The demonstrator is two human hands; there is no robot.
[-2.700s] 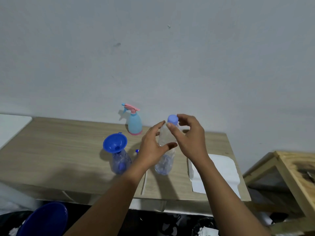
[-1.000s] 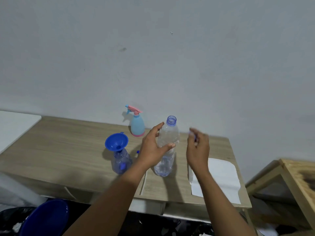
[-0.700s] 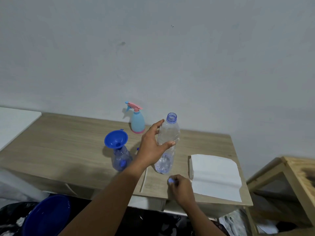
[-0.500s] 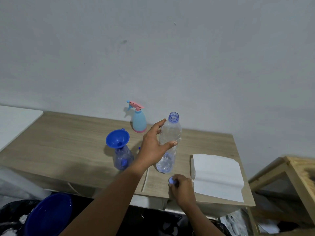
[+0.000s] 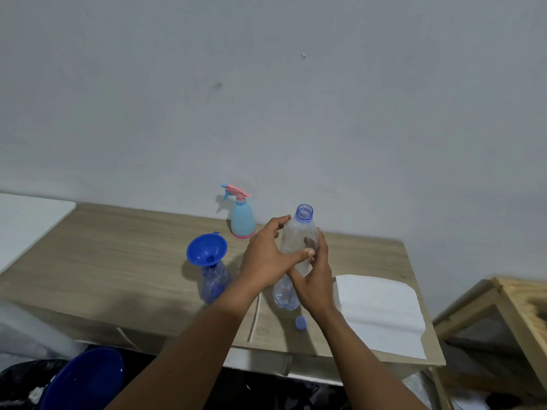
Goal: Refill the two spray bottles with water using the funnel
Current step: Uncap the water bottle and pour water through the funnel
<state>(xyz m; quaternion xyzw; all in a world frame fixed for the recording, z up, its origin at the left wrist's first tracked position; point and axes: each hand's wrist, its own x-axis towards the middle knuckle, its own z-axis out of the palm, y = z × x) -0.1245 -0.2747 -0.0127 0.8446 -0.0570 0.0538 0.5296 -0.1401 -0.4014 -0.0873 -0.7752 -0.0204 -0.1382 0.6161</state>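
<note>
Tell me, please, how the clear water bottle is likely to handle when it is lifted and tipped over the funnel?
The water bottle looks thin-walled, so it will probably flex if squeezed. With its cap off on the table, a hard squeeze could spill water. Tall and narrow, it may tip easily; the left hand and right hand both grip it.

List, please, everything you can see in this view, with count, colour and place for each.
water bottle: 1, clear, uncapped, upright, centre of table, held
cap: 1, blue, on table in front of water bottle
funnel: 1, blue, seated in clear spray bottle
clear spray bottle: 1, bluish clear, left of water bottle
light blue spray bottle: 1, pink trigger head, by wall
white sheet: 1, table's right end
table: 1, light wood
basin: 1, blue, below table, bottom left
wooden frame: 1, right
left hand: 1, gripping water bottle
right hand: 1, on water bottle
</note>
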